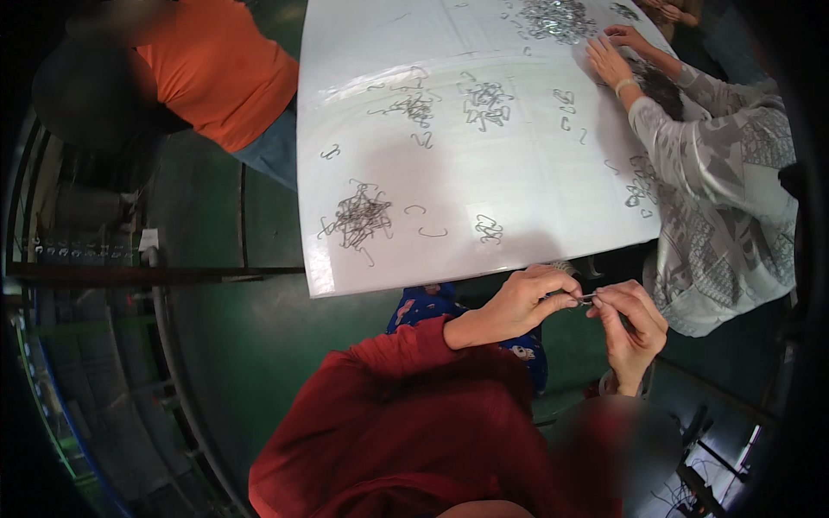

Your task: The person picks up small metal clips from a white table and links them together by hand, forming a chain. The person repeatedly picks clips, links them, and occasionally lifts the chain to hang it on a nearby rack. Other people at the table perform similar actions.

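My left hand [533, 302] and my right hand [635, 324] meet just off the near edge of the white-covered table [432, 177]. Their fingertips pinch a small, thin metal hook [585, 299] between them; its full shape is partly covered by the fingers. On the table, a small cluster of wire hooks [489, 229] lies closest to my left hand. A dense tangle of dark wire hooks [361, 214] sits farther left, with a couple of loose ones beside it.
More hook piles [488, 105] lie mid-table, and a large shiny heap [557, 19] is at the far right. A co-worker in a patterned grey top [717, 164] reaches over the table's right side. Another person in orange [216, 73] is at the left.
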A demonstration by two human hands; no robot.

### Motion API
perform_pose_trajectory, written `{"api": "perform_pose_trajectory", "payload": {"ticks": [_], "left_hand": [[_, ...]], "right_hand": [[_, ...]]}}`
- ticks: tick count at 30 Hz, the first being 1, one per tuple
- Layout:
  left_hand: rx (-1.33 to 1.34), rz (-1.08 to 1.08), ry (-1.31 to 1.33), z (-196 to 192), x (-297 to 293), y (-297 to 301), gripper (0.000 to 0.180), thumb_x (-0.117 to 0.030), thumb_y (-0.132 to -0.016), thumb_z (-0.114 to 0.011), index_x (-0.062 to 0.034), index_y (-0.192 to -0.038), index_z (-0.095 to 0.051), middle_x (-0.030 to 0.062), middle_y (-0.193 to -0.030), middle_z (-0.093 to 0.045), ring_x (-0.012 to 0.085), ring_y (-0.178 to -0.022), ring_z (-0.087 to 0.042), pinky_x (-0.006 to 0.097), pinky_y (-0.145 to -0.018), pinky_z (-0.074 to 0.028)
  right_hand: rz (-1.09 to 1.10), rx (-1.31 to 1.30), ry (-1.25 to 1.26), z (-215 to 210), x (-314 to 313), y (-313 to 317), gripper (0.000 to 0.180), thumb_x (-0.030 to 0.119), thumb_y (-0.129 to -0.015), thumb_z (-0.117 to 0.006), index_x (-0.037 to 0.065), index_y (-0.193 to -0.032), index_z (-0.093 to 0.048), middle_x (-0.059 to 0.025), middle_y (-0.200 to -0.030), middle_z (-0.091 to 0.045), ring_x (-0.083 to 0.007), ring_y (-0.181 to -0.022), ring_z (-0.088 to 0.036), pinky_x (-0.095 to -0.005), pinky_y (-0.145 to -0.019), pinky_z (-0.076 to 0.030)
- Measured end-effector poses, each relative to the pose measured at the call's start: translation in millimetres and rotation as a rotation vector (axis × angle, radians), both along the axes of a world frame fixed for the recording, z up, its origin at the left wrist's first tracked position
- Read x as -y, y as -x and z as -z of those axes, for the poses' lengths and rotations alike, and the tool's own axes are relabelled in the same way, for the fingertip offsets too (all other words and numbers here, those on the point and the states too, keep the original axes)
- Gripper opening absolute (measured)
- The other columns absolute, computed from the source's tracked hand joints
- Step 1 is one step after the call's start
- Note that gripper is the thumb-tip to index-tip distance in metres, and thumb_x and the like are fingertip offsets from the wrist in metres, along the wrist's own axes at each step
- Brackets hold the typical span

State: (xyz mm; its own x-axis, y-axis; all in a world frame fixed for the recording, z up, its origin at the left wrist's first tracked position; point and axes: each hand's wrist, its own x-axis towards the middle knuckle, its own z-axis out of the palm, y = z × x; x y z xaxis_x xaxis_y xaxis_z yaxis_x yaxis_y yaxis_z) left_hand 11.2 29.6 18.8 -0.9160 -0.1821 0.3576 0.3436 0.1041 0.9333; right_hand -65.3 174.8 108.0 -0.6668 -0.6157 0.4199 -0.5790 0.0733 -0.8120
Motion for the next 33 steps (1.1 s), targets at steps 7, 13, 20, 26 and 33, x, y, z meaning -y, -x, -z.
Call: {"api": "perform_pose_trajectory", "payload": {"ticks": [7, 13, 20, 26, 33], "left_hand": [[0.084, -0.261, 0.037, 8, 49, 3, 0.024, -0.004, -0.083, -0.069, -0.0048, -0.107, -0.066, 0.006, -0.105, -0.069, 0.0151, -0.084, -0.063, 0.03, -0.079, -0.05], [0.459, -0.903, 0.756, 69, 226, 44, 0.017, -0.021, -0.086, -0.066, -0.0046, -0.087, -0.072, 0.0152, -0.083, -0.067, 0.0311, -0.073, -0.064, 0.04, -0.064, -0.05], [0.437, -0.862, 0.947, 96, 225, 49, 0.011, -0.011, -0.084, -0.063, -0.0046, -0.091, -0.069, 0.0143, -0.085, -0.065, 0.0339, -0.079, -0.063, 0.043, -0.068, -0.051], [0.248, -0.595, 0.488, 68, 163, 38, 0.012, -0.005, -0.09, -0.059, 0.0007, -0.099, -0.064, 0.0138, -0.088, -0.067, 0.0237, -0.073, -0.066, 0.033, -0.065, -0.052], [0.227, -0.047, -0.29, -11, 33, -9, 0.011, -0.003, -0.091, -0.062, 0.0044, -0.099, -0.062, 0.0087, -0.096, -0.066, 0.0144, -0.077, -0.065, 0.027, -0.072, -0.053]], "right_hand": [[-0.024, 0.163, 0.024, 5, 0, 3, 0.014, -0.017, -0.076, -0.064, -0.009, -0.087, -0.067, -0.0142, -0.081, -0.064, -0.0152, -0.067, -0.06, -0.0246, -0.058, -0.054], [-0.015, 0.224, -0.022, 6, -4, -3, 0.018, -0.018, -0.08, -0.058, -0.01, -0.093, -0.067, -0.0143, -0.088, -0.064, -0.0164, -0.07, -0.062, -0.0254, -0.063, -0.055], [0.034, 0.222, -0.014, 3, -10, -7, 0.02, -0.017, -0.083, -0.057, -0.009, -0.099, -0.067, -0.0124, -0.088, -0.063, -0.0152, -0.07, -0.063, -0.0251, -0.065, -0.054], [0.181, 0.42, 0.103, 16, -14, -20, 0.012, -0.013, -0.085, -0.06, -0.008, -0.094, -0.065, -0.01, -0.088, -0.065, -0.0138, -0.071, -0.065, -0.0233, -0.065, -0.055], [0.165, 0.422, 0.124, 33, -17, -33, 0.01, -0.012, -0.085, -0.062, -0.007, -0.093, -0.066, -0.0091, -0.087, -0.064, -0.0139, -0.071, -0.065, -0.023, -0.063, -0.054]]}}
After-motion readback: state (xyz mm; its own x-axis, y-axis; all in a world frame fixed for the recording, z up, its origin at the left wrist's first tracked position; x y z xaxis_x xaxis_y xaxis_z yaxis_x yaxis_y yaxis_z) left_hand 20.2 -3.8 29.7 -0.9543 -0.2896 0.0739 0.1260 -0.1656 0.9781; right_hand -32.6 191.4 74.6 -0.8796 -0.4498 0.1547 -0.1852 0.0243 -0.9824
